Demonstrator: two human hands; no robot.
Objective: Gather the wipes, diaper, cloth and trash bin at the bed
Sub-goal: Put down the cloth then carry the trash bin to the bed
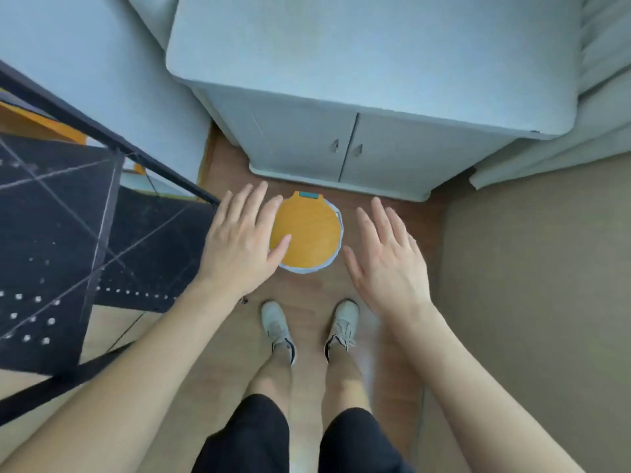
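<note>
A small round trash bin [309,233] with an orange lid, a teal clip at its far edge and a white liner rim stands on the wooden floor in front of me. My left hand [240,242] is spread flat, fingers apart, overlapping the bin's left side from above, its thumb over the lid. My right hand [387,257] is spread the same way just to the right of the bin, apart from it. Neither hand holds anything. No wipes, diaper or cloth are in view.
A pale two-door cabinet [345,145] stands right behind the bin. A black metal rack [68,213] with mesh shelves fills the left. White bedding [601,97] hangs at the right over a beige surface [532,285]. My feet in grey shoes [309,326] stand just behind the bin.
</note>
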